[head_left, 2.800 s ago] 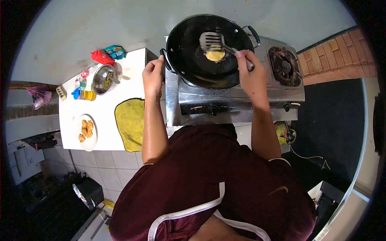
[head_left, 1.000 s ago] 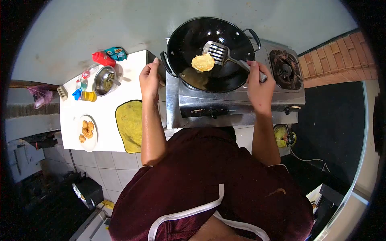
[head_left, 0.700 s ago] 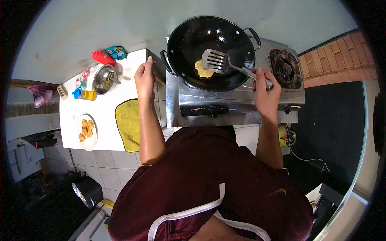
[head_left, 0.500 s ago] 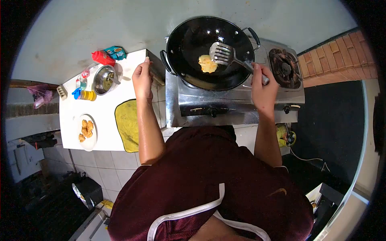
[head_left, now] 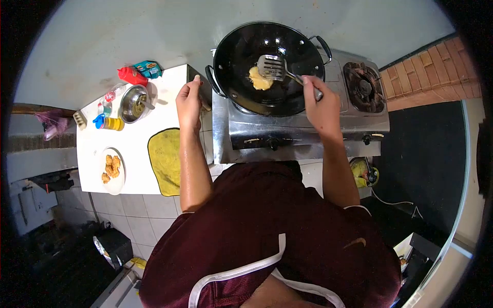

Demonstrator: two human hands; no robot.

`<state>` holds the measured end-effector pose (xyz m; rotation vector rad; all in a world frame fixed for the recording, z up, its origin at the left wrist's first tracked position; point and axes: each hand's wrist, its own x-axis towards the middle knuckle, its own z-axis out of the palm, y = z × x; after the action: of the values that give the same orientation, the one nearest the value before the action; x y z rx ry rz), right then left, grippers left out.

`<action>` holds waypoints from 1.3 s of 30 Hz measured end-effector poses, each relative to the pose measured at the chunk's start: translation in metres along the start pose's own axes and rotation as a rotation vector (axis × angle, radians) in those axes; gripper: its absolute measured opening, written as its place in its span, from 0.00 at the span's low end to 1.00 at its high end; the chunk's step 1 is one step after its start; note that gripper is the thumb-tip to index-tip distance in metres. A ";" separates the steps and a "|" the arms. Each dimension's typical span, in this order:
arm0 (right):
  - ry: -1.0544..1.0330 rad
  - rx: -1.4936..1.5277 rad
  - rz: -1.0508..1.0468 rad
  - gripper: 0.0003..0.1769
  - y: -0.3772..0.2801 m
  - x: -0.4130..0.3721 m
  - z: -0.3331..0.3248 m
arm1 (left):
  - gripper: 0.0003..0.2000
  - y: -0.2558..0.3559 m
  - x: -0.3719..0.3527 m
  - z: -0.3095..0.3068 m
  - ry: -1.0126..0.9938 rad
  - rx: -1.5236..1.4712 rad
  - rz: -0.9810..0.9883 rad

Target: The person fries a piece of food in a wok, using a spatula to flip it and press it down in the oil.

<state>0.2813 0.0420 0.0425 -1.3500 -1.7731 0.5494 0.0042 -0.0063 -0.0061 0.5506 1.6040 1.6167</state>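
Note:
A black two-handled wok (head_left: 246, 100) sits on the left burner of the stove. In it lies one golden-yellow fried piece of food (head_left: 260, 81). My right hand (head_left: 323, 107) is closed around the handle of a slotted metal spatula (head_left: 272, 67), whose head is at the upper right edge of the food, partly over it. My left hand (head_left: 189, 105) hovers left of the wok, close to its left handle (head_left: 214, 82) but apart from it. Its fingers are curled in with the thumb pointing up, and nothing shows in them.
The steel stove (head_left: 308, 136) has a second burner (head_left: 364, 87) at right. On the white table (head_left: 137, 146) at left are a metal bowl (head_left: 126, 110) with a spoon, a plate (head_left: 119, 183) of fried pieces, a yellow cloth (head_left: 165, 161), a yellow bottle (head_left: 113, 123) and packets (head_left: 132, 76).
My right hand and the spatula have moved left. The food has slid slightly left in the wok. My left hand has shifted a little in the view and stays beside the wok.

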 end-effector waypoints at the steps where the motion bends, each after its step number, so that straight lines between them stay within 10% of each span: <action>1: 0.019 -0.016 0.031 0.14 0.000 0.001 -0.003 | 0.14 0.001 -0.001 0.000 0.001 0.014 -0.005; 39: -0.046 0.057 -0.183 0.11 0.003 -0.003 0.010 | 0.13 -0.006 0.005 0.005 -0.016 0.026 -0.008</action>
<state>0.2747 0.0418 0.0338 -1.1302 -1.8814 0.5295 0.0065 0.0007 -0.0125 0.5690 1.6152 1.5842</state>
